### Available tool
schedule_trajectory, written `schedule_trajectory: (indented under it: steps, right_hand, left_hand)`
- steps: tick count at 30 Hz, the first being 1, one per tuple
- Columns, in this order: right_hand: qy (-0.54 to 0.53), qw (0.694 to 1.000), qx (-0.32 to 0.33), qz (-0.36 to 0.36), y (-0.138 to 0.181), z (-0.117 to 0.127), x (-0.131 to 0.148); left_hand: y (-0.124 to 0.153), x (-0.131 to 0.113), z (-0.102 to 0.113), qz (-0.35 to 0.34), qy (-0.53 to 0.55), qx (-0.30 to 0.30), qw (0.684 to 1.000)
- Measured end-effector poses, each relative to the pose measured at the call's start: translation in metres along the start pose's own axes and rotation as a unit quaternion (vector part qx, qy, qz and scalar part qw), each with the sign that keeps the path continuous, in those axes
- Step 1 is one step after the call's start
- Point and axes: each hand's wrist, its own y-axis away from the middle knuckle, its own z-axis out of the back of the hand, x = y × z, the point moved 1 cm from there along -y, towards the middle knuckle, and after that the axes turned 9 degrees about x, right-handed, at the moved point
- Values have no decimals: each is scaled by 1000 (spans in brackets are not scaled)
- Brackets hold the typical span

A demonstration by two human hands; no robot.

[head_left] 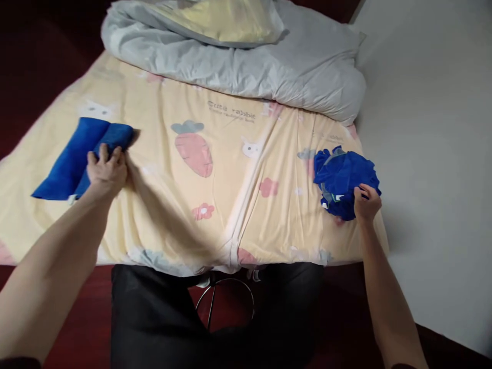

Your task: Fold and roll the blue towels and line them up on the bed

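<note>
A folded blue towel [77, 154] lies at the left of the yellow cartoon-print bed sheet [230, 169]. My left hand [106, 166] rests on its near right end, with the fingers curled over the cloth. At the right edge of the bed sits a crumpled blue cloth [342, 177]. My right hand [366, 202] grips its lower right corner, fingers closed on the fabric.
A bunched grey duvet [269, 61] with a yellow pillow [226, 20] fills the far end of the bed. A white wall [430, 154] runs along the right. My dark-trousered legs and a metal stool ring [225, 302] are below the bed's near edge, over a dark red floor.
</note>
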Motion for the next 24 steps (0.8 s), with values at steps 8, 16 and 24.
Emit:
schedule_trajectory:
  steps: [8,16,24]
  right_hand:
    - [52,992,108,-39,-14,-36,-11]
    - [-34,980,196,-7,39,-50,69]
    - [-272,903,325,72,179,11,160]
  left_hand:
    - [-1,-4,4,103,-26,27,994]
    - [74,-176,-16,-94,168,-47,980]
    - [223,-386,29,-560,287,51,776]
